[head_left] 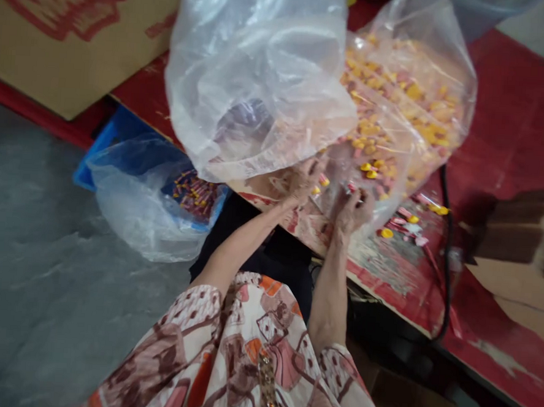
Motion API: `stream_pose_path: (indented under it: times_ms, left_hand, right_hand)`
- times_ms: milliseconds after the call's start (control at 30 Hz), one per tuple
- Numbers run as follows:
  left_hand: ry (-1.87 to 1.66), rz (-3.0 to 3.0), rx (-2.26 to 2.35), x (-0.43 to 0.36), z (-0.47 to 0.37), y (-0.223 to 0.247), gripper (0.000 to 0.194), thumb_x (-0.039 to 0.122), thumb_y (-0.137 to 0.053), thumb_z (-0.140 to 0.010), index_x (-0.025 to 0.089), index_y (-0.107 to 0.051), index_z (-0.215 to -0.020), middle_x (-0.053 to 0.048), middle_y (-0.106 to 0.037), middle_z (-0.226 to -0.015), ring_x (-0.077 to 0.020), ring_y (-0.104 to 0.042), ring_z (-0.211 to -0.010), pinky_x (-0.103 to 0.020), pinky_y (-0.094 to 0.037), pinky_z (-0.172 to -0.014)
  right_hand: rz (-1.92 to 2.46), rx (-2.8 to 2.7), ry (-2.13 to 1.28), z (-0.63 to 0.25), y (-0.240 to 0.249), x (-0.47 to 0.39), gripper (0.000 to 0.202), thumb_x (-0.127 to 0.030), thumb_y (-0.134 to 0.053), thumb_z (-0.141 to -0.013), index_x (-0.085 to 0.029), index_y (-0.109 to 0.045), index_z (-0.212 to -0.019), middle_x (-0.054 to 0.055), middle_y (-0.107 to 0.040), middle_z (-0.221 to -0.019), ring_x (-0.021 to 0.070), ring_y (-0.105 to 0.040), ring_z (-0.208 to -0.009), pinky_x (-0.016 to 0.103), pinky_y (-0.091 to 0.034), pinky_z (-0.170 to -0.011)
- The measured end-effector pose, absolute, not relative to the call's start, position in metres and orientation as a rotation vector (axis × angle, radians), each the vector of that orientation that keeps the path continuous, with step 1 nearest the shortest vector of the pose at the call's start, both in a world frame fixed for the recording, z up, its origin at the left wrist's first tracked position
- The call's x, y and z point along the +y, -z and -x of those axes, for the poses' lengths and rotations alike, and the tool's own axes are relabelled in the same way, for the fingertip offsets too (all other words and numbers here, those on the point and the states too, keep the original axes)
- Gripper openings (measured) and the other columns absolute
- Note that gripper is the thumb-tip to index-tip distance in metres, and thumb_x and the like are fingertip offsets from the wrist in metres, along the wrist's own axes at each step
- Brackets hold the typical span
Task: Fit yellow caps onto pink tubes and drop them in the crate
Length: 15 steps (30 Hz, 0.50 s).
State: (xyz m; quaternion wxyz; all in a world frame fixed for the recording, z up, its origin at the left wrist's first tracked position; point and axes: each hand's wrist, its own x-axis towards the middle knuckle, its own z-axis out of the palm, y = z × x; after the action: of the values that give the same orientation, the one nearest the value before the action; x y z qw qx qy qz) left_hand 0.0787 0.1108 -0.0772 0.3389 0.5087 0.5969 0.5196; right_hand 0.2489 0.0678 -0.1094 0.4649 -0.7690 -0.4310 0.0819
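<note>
My left hand (305,180) is at the table's near edge, partly behind the hanging lip of a clear plastic bag (258,55). Its fingers are curled, with small pink pieces with yellow caps (323,180) at the fingertips. Close by on the right, my right hand (357,210) has its fingers bent into a pinch, and a small red piece (351,187) shows at their tips. Just beyond both hands, a second clear bag (460,95) lies spread, holding many yellow-and-pink pieces (370,168). Motion blur hides finger detail.
Loose pieces (387,233) and a black cable (444,257) lie on the worn red table (500,162). Below left, a blue crate (87,164) holds a plastic-lined heap of pieces (196,196). Cardboard boxes stand left (78,62) and right (515,292).
</note>
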Motion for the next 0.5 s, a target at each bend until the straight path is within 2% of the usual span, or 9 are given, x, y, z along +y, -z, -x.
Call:
stream_pose_path:
  times_ms: [67,133,233,300,400,500]
  left_hand:
    - [-1.333,-1.329,1.499,0.115,-0.081,0.082,0.044,0.060,-0.068,-0.123,0.027,-0.073,-0.094,-0.005,-0.075,-0.087,-0.0254,-0.072,-0.082,-0.050,-0.070,-0.088]
    - [-1.393,-1.375,1.467,0.113,-0.080,0.087,0.052,0.063,-0.063,-0.122,0.032,-0.063,-0.082,-0.007,-0.073,-0.079,-0.0289,-0.069,-0.081,-0.054,-0.067,-0.090]
    - [-1.533,-1.603,1.385,0.108,-0.078,0.093,0.050,0.067,-0.058,-0.121,0.032,-0.063,-0.086,-0.011,-0.075,-0.090,-0.0310,-0.071,-0.090,-0.054,-0.064,-0.092]
    - [-1.527,-1.789,1.304,0.108,-0.080,0.098,0.048,0.064,-0.056,-0.122,0.031,-0.062,-0.087,-0.011,-0.074,-0.094,-0.0305,-0.072,-0.092,-0.052,-0.062,-0.088]
    - [-1.391,-1.963,1.216,0.114,-0.087,0.106,0.044,0.055,-0.062,-0.120,0.031,-0.058,-0.084,-0.009,-0.071,-0.092,-0.0274,-0.068,-0.084,-0.048,-0.059,-0.081]
    - [-1.410,-1.969,1.180,0.118,-0.088,0.108,0.043,0.054,-0.063,-0.121,0.030,-0.058,-0.086,-0.006,-0.069,-0.089,-0.0250,-0.065,-0.079,-0.045,-0.057,-0.077]
  right_hand:
    - [1.871,-1.134,-0.244,-0.249,0.116,0.069,0.027,-0.040,-0.056,-0.116,-0.020,-0.074,-0.116,0.017,-0.079,-0.120,0.0300,-0.070,-0.112,0.051,-0.059,-0.112]
    - [1.834,-1.180,-0.268,-0.249,0.121,0.068,0.033,-0.044,-0.054,-0.120,-0.019,-0.076,-0.123,0.018,-0.078,-0.125,0.0285,-0.068,-0.113,0.048,-0.060,-0.110]
    - [1.785,-1.177,-0.233,-0.247,0.125,0.065,0.041,-0.049,-0.046,-0.125,-0.020,-0.075,-0.132,0.017,-0.077,-0.129,0.0278,-0.069,-0.114,0.046,-0.062,-0.107]
    - [1.756,-1.216,-0.218,-0.245,0.127,0.065,0.043,-0.050,-0.045,-0.125,-0.022,-0.077,-0.132,0.015,-0.078,-0.128,0.0285,-0.072,-0.116,0.046,-0.063,-0.108]
    - [1.723,-1.292,-0.233,-0.242,0.126,0.065,0.042,-0.052,-0.049,-0.124,-0.023,-0.079,-0.128,0.014,-0.081,-0.127,0.0287,-0.075,-0.118,0.045,-0.064,-0.109]
    - [1.702,-1.261,-0.242,-0.242,0.120,0.062,0.045,-0.055,-0.049,-0.125,-0.023,-0.080,-0.132,0.013,-0.082,-0.128,0.0261,-0.076,-0.112,0.041,-0.064,-0.106]
